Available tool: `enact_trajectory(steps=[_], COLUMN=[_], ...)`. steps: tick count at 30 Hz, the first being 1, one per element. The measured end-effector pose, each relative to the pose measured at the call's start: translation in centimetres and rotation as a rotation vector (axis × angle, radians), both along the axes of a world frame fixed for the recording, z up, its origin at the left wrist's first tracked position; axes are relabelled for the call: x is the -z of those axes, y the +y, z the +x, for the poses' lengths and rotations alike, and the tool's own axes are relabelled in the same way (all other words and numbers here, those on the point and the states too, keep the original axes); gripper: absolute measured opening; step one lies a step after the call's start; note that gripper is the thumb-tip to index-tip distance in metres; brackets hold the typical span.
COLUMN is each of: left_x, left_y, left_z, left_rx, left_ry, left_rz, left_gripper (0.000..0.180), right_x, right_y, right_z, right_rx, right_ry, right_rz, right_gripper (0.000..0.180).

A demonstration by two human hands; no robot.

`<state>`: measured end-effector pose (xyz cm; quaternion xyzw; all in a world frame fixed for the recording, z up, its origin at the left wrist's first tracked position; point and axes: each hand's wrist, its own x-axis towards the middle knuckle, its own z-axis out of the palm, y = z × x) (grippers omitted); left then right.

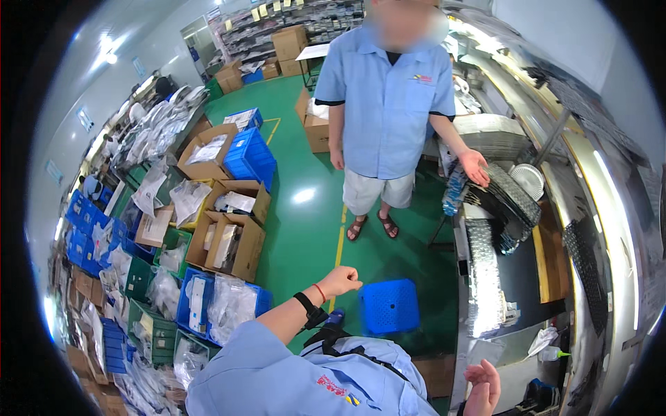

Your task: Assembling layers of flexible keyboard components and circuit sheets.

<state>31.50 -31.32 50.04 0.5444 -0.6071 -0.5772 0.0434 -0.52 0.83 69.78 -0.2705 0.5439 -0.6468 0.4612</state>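
My left hand [339, 283] is raised in front of me above the green floor, its fingers curled closed with nothing visible in them. A red cord and a black band circle that wrist. Just beyond it to the right stands a blue plastic stool [390, 306] with a perforated seat. My right hand [484, 383] is low at the right, beside the workbench [510, 371], fingers apart and loosely bent, holding nothing. Ahead of me a person in a light blue shirt [388, 104] faces my way, one open palm [475, 168] held out over the bench.
On the bench lie a stack of dark patterned strips [512, 197], silvery sheet material [483, 277] and a white round coil [527, 182]. Cardboard boxes [239, 243], blue crates [250, 156] and green crates [151, 334] with bagged parts line the left. A lit shelf [617, 208] runs along the right.
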Motion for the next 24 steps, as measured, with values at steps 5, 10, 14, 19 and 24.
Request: enact_trajectory(steps=[5, 10, 14, 19, 24], left_x=[-1.4, 1.2, 10.6, 6.8, 9.9], left_y=[-3.5, -7.3, -5.1, -2.3, -0.5], left_z=[6.5, 10.1, 13.2, 8.6, 4.6], left_rx=[0.455, 0.723, 1.389, 1.756, 2.406], left_ry=[0.197, -0.005, -0.292, -0.426, -0.71], left_rz=[-0.381, 0.171, 0.047, 0.499, -0.049], left_gripper=[0.037, 0.045, 0.07, 0.065, 0.044], right_x=[2.0, 1.0, 2.6, 3.4, 5.9], right_y=[-5.6, -7.0, -2.3, 6.3, 13.9], right_z=[5.9, 14.8, 20.0, 28.0, 36.3], right_rx=[-0.034, 0.01, 0.245, 0.592, 0.905], right_ry=[0.272, 0.037, 0.057, 0.025, -0.08], right_rz=[0.062, -0.016, 0.104, 0.177, 0.216], right_gripper=[0.045, 0.049, 0.046, 0.045, 0.043])
